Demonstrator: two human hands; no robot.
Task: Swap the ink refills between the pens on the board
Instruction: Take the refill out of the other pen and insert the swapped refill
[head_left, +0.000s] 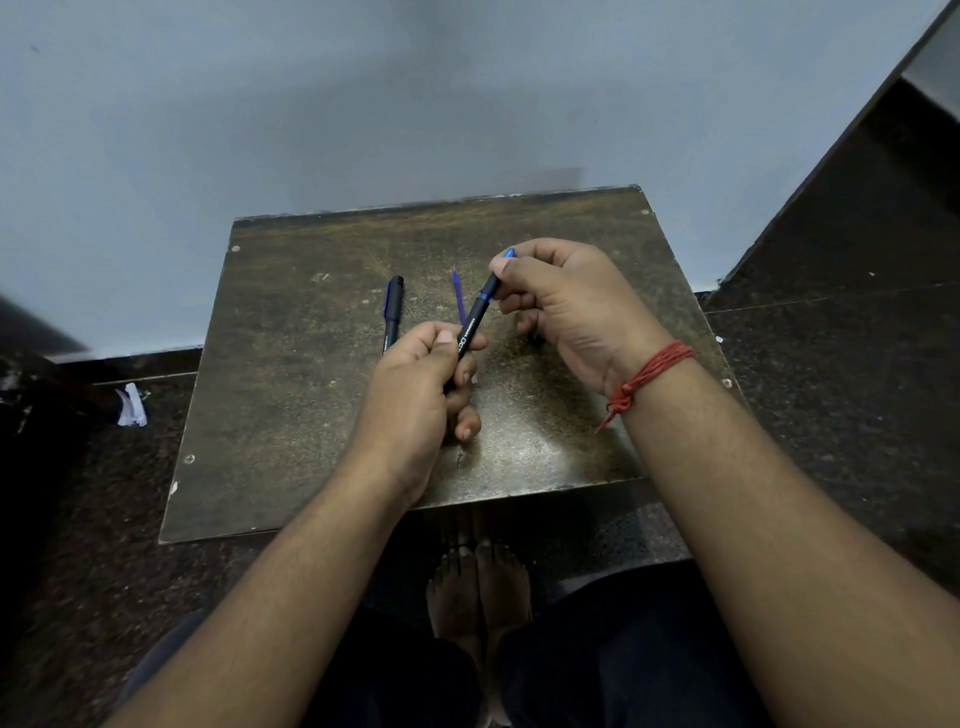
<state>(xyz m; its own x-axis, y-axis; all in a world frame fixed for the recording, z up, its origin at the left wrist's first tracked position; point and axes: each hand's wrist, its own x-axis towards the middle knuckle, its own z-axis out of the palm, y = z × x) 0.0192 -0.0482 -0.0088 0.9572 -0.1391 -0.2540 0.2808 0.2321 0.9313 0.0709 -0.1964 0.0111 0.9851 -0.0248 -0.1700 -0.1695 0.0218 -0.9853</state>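
Observation:
Above the worn brown board (291, 395), both hands hold one black pen (475, 322) with blue trim, tilted up to the right. My left hand (421, 395) grips its lower barrel. My right hand (566, 306) pinches its upper end near the blue tip. A second black pen (393, 306) with a blue clip lies capped on the board to the left. A loose blue ink refill (459, 297) lies on the board between the two pens, partly hidden behind the held pen. Something small and dark shows under my right hand's fingers.
The board lies on a dark speckled floor against a pale grey wall. A crumpled white scrap (130, 406) lies on the floor at the left. My bare feet (478, 587) are just below the board's near edge. A dark step rises at the right.

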